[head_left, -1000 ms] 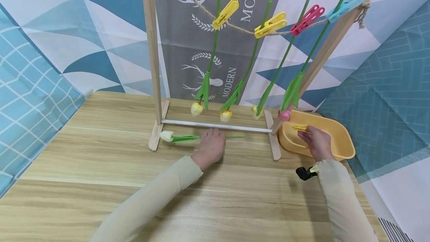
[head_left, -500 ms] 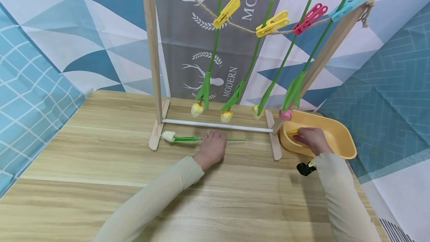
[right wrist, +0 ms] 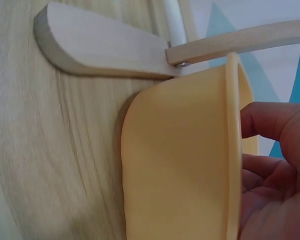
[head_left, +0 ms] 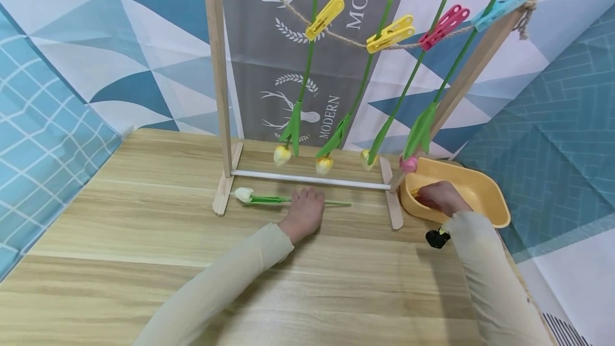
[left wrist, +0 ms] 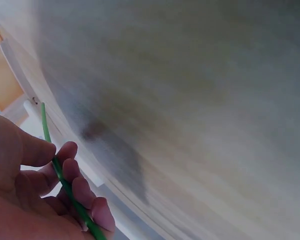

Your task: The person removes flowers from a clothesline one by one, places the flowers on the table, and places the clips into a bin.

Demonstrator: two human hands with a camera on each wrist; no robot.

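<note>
Head view: tulip (head_left: 265,199) in left grip (head_left: 305,210) (right grip (head_left: 443,198) inside basin (head_left: 486,196))

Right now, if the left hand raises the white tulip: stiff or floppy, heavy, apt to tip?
The white tulip is probably springy, not floppy: its stem bows only slightly in the left hand. Likely light, given that thin stem. The bloom may dip, being well off the grip.
</note>
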